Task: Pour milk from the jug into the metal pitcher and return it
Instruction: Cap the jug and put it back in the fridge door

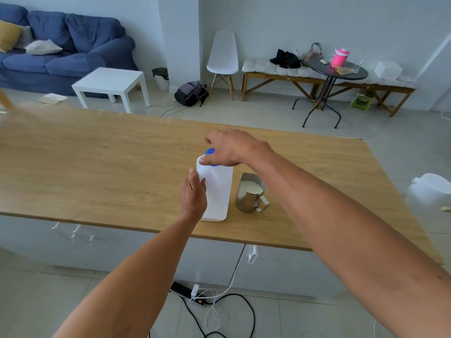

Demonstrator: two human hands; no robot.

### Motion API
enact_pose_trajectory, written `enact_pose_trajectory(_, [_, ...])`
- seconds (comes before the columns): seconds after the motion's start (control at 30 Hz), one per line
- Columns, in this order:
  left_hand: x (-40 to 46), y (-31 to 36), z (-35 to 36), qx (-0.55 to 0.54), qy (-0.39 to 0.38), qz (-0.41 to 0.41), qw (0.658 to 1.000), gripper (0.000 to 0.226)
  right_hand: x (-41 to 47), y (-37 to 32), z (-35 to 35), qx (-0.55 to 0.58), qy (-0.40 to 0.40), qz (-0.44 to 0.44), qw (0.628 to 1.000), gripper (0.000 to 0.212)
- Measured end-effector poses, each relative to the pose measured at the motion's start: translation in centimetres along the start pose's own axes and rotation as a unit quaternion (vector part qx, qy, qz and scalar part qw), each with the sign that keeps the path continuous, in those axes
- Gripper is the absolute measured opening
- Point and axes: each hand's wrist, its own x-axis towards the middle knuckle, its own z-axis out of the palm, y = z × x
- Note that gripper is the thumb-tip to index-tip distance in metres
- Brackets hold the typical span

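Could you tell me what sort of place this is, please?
Most likely a home's open-plan living room: a blue sofa, a white side table and a cushioned bench stand beyond the wooden counter.

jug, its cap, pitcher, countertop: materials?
Jug: looks like white matte plastic, opaque, with soft rounded corners.
Cap: glossy blue, probably plastic; mostly hidden under the right hand.
Pitcher: polished metal, likely stainless steel, with mirror-like reflections on its wall.
Countertop: wood grain, matte; solid wood or laminate, cannot tell.
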Motion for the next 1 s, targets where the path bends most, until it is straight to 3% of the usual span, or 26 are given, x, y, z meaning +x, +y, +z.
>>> enact_pose_trajectory(0.13, [0.2,-0.3,0.0,-0.007,0.001,-0.006,1.0,0.046,-0.4,0.2,-0.5,-0.02,-0.062,-0.027,0.998,0.028])
enact_pose_trajectory(0.33, [0.2,0.0,0.3,0.01,0.02,0.003,1.0,0.048,-1.0,-0.6,1.4,-0.058,0.044,-0.036,0.997,0.038])
enact_pose_trajectory(0.57, [-0.1,0.5,0.5,0.004,0.033,0.0,0.999,0.047,-1.1,-1.1,2.6,-0.064,0.1,-0.017,0.993,0.039])
enact_pose_trajectory(0.7, [-0.1,0.8,0.2,0.012,0.022,-0.01,1.0,0.047,-1.1,-1.0,3.2,0.0,0.096,0.025,0.995,0.046])
enact_pose_trajectory(0.8, [-0.1,1.1,-0.1,0.011,0.006,-0.022,1.0,0.047,-1.3,0.0,3.9,0.114,0.086,0.047,0.989,0.05])
enact_pose_trajectory(0.87, [-0.2,1.2,-0.3,0.012,-0.009,-0.03,0.999,0.044,-2.2,0.7,5.1,0.261,0.134,0.086,0.952,0.056])
enact_pose_trajectory(1.0, [-0.4,1.6,-0.7,0.012,-0.032,-0.04,0.999,0.036,-4.2,0.5,10.5,0.478,0.268,0.249,0.799,0.046])
